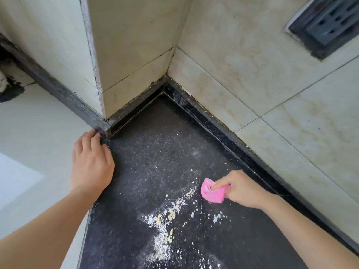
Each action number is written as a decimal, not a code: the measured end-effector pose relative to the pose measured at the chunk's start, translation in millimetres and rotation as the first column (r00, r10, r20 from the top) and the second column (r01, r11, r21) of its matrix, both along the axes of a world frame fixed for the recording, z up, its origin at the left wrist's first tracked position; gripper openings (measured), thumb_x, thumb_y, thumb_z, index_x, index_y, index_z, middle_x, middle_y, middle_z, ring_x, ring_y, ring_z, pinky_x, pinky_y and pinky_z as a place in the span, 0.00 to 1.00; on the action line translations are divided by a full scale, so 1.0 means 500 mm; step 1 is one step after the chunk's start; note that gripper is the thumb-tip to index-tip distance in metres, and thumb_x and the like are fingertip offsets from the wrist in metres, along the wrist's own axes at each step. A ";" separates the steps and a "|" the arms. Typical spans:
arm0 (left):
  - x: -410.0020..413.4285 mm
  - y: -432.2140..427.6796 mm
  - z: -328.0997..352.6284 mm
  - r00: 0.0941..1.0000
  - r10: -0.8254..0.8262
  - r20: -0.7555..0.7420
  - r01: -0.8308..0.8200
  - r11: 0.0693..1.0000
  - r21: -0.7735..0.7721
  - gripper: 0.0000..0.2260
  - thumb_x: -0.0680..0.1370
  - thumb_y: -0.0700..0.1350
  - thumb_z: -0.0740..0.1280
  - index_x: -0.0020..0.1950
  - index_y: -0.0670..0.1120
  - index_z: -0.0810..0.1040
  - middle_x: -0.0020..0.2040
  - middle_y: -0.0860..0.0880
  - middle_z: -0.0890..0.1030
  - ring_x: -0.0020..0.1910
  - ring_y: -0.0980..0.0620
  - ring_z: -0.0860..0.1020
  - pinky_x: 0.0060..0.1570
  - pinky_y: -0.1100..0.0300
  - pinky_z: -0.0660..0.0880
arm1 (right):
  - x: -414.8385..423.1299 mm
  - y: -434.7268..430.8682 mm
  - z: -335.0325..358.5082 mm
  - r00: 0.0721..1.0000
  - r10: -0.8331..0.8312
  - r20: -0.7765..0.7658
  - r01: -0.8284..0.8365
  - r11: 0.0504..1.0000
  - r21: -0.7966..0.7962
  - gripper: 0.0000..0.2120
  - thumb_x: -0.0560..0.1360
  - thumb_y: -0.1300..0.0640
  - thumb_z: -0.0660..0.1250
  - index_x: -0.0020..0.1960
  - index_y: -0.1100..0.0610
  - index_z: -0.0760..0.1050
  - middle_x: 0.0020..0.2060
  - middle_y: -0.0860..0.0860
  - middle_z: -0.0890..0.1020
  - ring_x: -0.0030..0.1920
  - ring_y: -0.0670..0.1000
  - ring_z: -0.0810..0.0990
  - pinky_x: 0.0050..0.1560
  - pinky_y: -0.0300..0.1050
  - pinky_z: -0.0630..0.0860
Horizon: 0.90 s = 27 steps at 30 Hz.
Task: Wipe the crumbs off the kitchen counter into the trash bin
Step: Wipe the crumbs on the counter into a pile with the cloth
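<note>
Right hand (240,188): gripping the pink cloth (211,192) on the surface (155,142).
Left hand (91,162): resting released, well left of the cloth.
Crumbs (169,216): lying just left of the cloth.

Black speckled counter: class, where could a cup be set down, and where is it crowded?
Bare: the black counter's back corner, between left hand, dark stone kerb and pink cloth. Crowded: white and yellow crumbs nearer the camera.
</note>
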State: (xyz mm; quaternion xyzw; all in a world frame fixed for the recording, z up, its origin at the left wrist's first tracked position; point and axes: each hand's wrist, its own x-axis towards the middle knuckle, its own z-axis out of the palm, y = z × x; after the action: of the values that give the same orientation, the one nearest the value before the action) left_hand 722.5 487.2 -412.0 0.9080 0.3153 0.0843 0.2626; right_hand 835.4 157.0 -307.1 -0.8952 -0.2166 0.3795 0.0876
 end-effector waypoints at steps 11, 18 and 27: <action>-0.001 0.002 -0.008 1.000 0.004 -0.018 -0.004 1.000 0.014 0.19 0.82 0.46 0.51 0.69 0.39 0.67 0.72 0.43 0.65 0.72 0.43 0.58 0.73 0.48 0.56 | 0.186 0.267 -0.172 0.964 -0.160 0.210 0.053 0.896 0.440 0.27 0.73 0.76 0.61 0.65 0.53 0.77 0.67 0.56 0.75 0.68 0.55 0.72 0.67 0.36 0.63; -0.009 0.000 0.001 1.000 -0.018 0.023 0.019 1.000 -0.012 0.20 0.81 0.46 0.52 0.71 0.40 0.65 0.73 0.44 0.64 0.72 0.44 0.57 0.74 0.50 0.53 | -0.020 0.117 -0.103 0.991 -0.132 0.019 0.112 0.899 0.423 0.22 0.76 0.74 0.59 0.53 0.51 0.83 0.58 0.40 0.73 0.57 0.37 0.71 0.56 0.17 0.59; -0.185 -0.053 0.005 0.994 -0.079 0.075 0.086 0.992 -0.090 0.21 0.81 0.45 0.51 0.71 0.37 0.65 0.72 0.39 0.66 0.72 0.41 0.59 0.73 0.50 0.54 | -0.132 0.022 -0.009 0.923 -0.172 -0.344 0.261 0.938 0.230 0.22 0.72 0.73 0.65 0.44 0.47 0.86 0.47 0.47 0.86 0.53 0.44 0.83 0.61 0.48 0.77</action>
State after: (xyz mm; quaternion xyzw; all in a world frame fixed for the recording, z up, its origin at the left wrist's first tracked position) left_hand 630.2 460.9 -409.5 0.9035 0.2715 0.0909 0.3188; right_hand 769.2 167.9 -311.9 -0.8202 -0.1483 0.4734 0.2850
